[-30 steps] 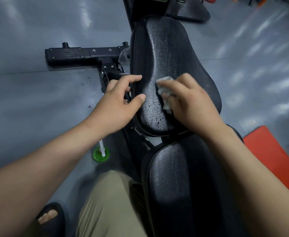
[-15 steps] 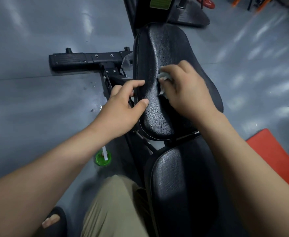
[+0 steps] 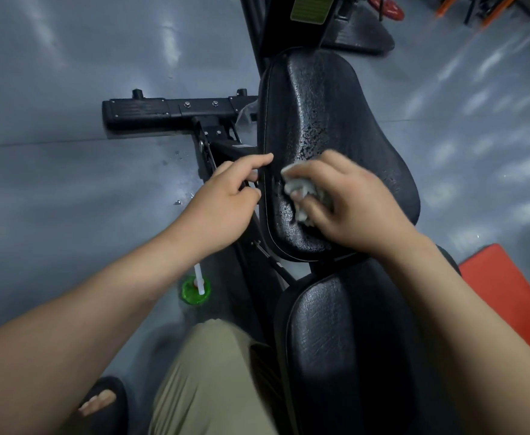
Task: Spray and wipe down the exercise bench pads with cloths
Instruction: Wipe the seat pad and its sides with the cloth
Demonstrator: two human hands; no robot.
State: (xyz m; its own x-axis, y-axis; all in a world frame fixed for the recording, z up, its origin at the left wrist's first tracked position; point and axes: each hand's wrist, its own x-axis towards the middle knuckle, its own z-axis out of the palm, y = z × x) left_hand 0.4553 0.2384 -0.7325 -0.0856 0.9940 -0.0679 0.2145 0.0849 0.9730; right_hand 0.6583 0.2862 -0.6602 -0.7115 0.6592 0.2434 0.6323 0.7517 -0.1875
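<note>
Task thing: the cloth [image 3: 301, 189], a small pale crumpled rag, lies on the near-left part of the upper pad [image 3: 336, 114], close to its left edge.
Right grip [image 3: 354, 202]: fingers curl over the cloth, bunch it and press it down on the black vinyl.
Left grip [image 3: 226, 202]: it holds the pad's left edge, forefinger stretched along the rim, the other fingers curled underneath.
Handling of cloth: soft, light and limp. It probably wads up under pressure, so a flat palm would likely cover more than fingertips.
Handling of pad: a firm cushion under slick textured vinyl. Beaded droplets across its middle and far part suggest a slippery surface, so bracing at the rim seems the sound place to hold.
Lower pad [image 3: 345, 340]: it sits just beyond the near end of the upper one and shows no droplets.
Spray bottle [image 3: 194, 290]: green-topped, on the floor [image 3: 69, 183] left of the bench frame, well apart from both hands.
Change: half a second ago the right grip and cloth were nearer the pad's middle, and they now sit closer to its near end. The left thumb, then lying on the top surface, has slipped off to the edge.
</note>
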